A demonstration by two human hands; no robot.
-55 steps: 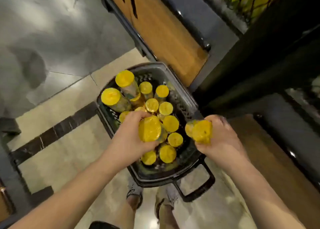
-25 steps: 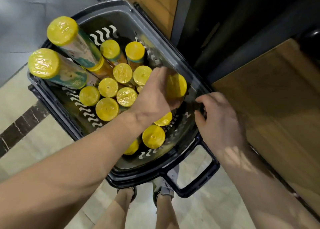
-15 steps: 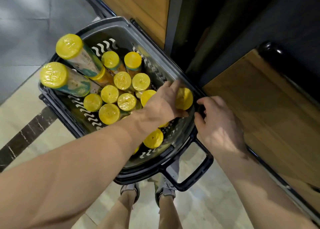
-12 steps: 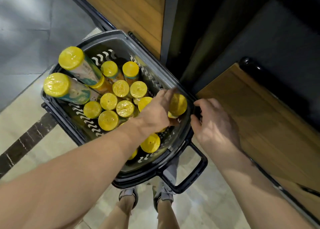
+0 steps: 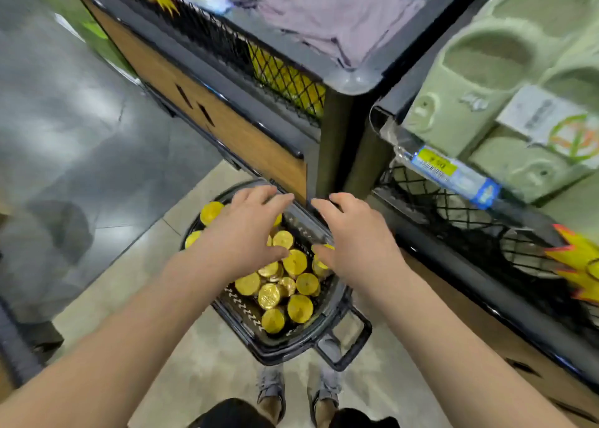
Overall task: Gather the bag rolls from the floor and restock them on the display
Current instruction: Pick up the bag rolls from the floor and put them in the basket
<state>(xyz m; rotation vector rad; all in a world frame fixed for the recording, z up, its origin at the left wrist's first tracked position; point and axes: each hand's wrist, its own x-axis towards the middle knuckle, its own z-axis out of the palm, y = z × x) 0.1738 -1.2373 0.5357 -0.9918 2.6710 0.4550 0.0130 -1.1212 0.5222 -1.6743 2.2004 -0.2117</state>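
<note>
Head view is smeared, so misjudged reach is my first worry. The mesh display bin (image 5: 285, 77), with yellow showing behind its wire, sits well above the black basket (image 5: 240, 307), which stands on the floor (image 5: 207, 363) against the display's corner. My hands hover over it, left hand (image 5: 246, 233) and right hand (image 5: 356, 239) both spread and holding nothing. The yellow-capped bag rolls (image 5: 299, 307) stand packed inside. Grabbing too many at once could let some slip on the lift and scatter.
</note>
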